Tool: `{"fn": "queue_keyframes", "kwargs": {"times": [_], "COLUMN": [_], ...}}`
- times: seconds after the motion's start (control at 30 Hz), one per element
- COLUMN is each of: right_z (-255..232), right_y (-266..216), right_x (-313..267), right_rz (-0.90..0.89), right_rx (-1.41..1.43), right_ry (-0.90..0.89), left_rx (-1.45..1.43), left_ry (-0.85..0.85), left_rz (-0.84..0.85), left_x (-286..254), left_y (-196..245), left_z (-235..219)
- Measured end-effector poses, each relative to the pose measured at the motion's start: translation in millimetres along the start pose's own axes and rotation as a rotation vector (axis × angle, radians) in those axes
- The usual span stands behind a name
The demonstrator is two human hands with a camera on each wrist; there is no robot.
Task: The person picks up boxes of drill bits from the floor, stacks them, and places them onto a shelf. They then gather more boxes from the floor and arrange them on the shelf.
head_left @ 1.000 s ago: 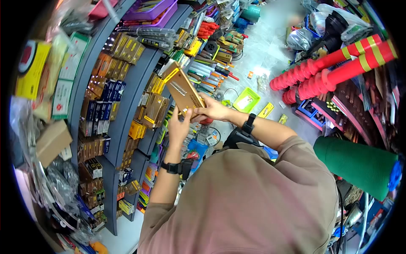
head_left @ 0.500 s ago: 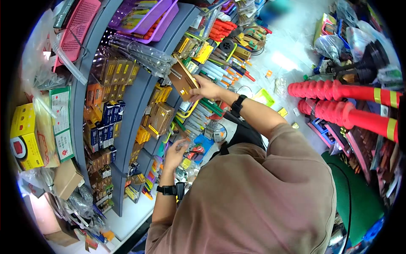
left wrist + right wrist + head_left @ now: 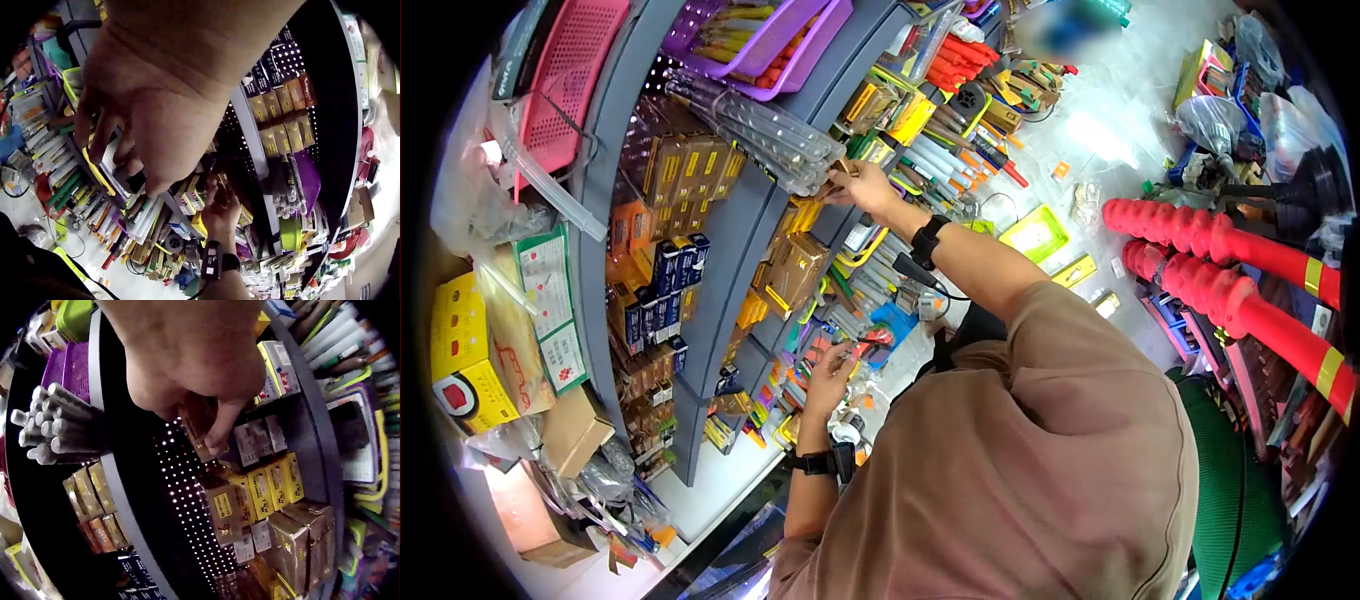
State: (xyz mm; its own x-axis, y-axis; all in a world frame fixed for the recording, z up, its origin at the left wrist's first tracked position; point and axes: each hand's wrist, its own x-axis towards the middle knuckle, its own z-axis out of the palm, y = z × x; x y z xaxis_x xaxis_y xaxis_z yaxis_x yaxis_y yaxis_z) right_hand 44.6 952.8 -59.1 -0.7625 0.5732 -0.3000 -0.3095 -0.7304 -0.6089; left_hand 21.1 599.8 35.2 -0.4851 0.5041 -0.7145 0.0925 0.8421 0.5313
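Observation:
My right hand [image 3: 866, 188] reaches into the shelf unit and grips a flat brown box [image 3: 197, 428], thumb along one side. Most of the box is hidden beneath the hand and by the shelf edge. Below it in the right wrist view stand a brown carton [image 3: 224, 515] and yellow boxes [image 3: 259, 494]; dark boxes with white labels [image 3: 253, 447] are beside the thumb. My left hand [image 3: 828, 378] hangs lower, near the shelf front, its fingers loosely bent with nothing between them.
Clear tubes [image 3: 765, 140] in a bundle jut from the shelf just left of the right hand. Purple baskets [image 3: 825, 50] sit above them. Red ringed posts [image 3: 1190, 285] stand to the right, and a lime tray [image 3: 1035, 235] lies on the floor.
At first both hands held the brown box; the left hand let go and dropped lower. The right hand carried the box up and into the shelf.

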Motion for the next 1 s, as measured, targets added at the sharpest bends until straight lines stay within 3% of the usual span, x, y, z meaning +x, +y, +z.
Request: {"fn": "queue_keyframes", "kwargs": {"times": [0.1,0.17,0.23,0.43,0.5,0.67,0.83,0.9,0.97,1.0], "right_z": [5.1,9.6,0.9,11.2,13.9,14.2,-0.5,-17.5,-16.4,-24.5], "right_y": [0.6,-16.0,10.3,20.5,11.1,0.1,3.5,23.7,44.3,56.5], "right_x": [-4.4,-10.9,22.7,62.5,54.5,33.9,-14.4,-39.1,-81.5,-98.3], "right_rz": [-0.075,-0.094,-0.265,-0.285,-0.263,-0.154,-0.058,0.148,0.227,0.236], "right_rx": [-0.044,-0.208,-0.134,-0.115,-0.111,0.048,-0.189,-0.245,-0.357,-0.526], "right_ry": [0.097,0.153,0.342,0.514,0.485,0.386,0.353,0.098,0.053,-0.134], "left_rx": [-0.049,-0.032,-0.103,-0.029,-0.047,-0.029,-0.116,-0.107,-0.174,-0.186], "left_ry": [0.004,0.011,-0.010,-0.076,0.018,0.026,0.003,0.007,0.018,0.035], "left_rz": [0.053,-0.015,-0.036,-0.096,-0.019,-0.057,-0.043,-0.006,0.029,0.054], "left_x": [-5.3,-7.8,-13.3,-16.0,-17.3,-21.4,-20.4,-19.5,-24.9,-28.1], "left_y": [-22.5,-33.6,-40.2,-42.2,-41.0,-37.8,-42.0,-50.5,-56.3,-64.9], "left_z": [4.2,8.0,14.1,11.5,12.6,15.7,24.0,24.2,24.6,24.2]}}
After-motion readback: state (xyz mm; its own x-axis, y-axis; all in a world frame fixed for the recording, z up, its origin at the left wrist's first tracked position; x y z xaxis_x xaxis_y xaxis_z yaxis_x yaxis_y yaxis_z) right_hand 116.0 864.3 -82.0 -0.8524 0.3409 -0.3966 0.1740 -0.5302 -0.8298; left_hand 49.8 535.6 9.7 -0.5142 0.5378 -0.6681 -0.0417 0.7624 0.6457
